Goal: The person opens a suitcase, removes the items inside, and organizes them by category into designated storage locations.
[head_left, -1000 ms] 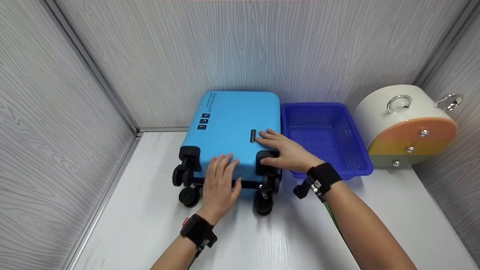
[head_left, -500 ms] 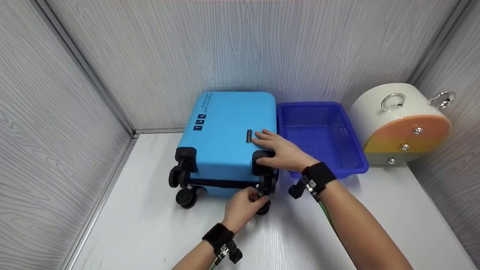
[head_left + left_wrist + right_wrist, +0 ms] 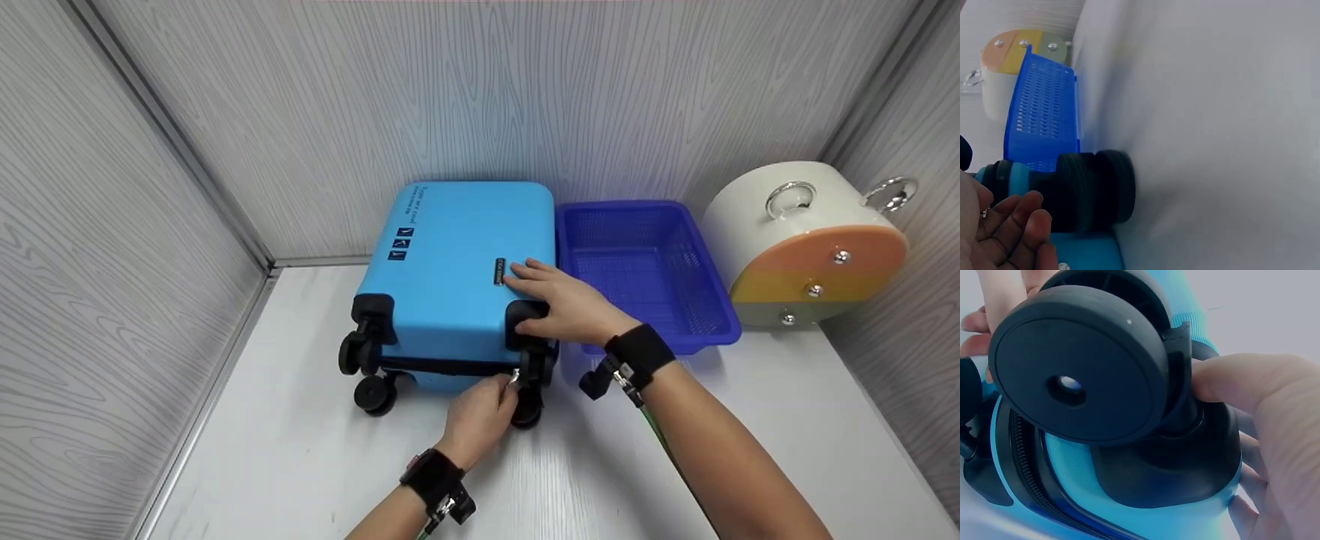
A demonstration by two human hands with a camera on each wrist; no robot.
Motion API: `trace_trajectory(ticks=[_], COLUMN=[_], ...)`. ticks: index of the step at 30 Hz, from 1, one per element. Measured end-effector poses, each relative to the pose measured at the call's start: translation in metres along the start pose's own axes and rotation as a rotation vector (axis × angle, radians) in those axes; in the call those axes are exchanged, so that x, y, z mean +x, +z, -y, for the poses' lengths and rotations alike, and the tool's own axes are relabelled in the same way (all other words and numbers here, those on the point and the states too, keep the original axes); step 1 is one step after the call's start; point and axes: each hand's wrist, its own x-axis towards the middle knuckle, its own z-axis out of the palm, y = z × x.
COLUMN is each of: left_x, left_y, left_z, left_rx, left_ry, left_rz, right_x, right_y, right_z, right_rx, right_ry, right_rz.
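A light blue hard-shell suitcase with black caster wheels lies flat on the white table, its wheeled end towards me. At its near right corner my left hand pinches a small silver zipper pull between thumb and fingers. My right hand rests on the suitcase's near right part, fingers spread beside the dark nameplate. In the right wrist view, the thumb touches a black wheel's bracket, and the black zipper runs round the side. The left wrist view shows curled fingers beside the wheels.
A blue plastic basket stands right of the suitcase. Beyond it is a white rounded container with an orange, yellow and green front, silver knobs and ring handles. Wood-grain panels enclose the table at the back and sides.
My left hand has moved right from the suitcase's near edge to the corner and has taken hold of the zipper pull. My right hand stays on the suitcase.
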Motion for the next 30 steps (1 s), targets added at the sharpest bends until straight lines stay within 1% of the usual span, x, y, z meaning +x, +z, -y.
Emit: trace_trajectory(ticks=[3,7,13,17,22,24,26,30], left_x=[0.000,-0.001,-0.004,-0.007,-0.011,-0.014,-0.017,-0.024], left_y=[-0.001,-0.004,-0.007,-0.010,-0.015,-0.019,-0.024,-0.036], left_z=[-0.001,0.001,0.009,0.015,0.027,0.034,0.042,0.061], left_rx=[0.053,0.068,0.108,0.151,0.229,0.256,0.274,0.301], left_ry=[0.034,0.044,0.076,0.099,0.152,0.146,0.118,0.084], left_rz=[-0.003,0.002,0.000,-0.033,-0.096,-0.102,-0.106,-0.128], right_x=[0.000,-0.001,-0.002,-0.002,-0.003,-0.003,-0.003,-0.003], right_y=[0.000,0.001,0.002,0.004,0.005,0.006,0.006,0.007], right_z=[-0.001,-0.002,-0.002,-0.002,-0.004,-0.004,-0.004,-0.005], right_rx=[-0.009,-0.015,-0.020,-0.015,-0.005,-0.001,0.005,0.013], right_ry=[-0.001,-0.001,0.003,-0.006,-0.013,-0.011,-0.013,-0.004], right_rz=[-0.013,-0.023,-0.017,-0.020,-0.027,-0.028,-0.028,-0.028])
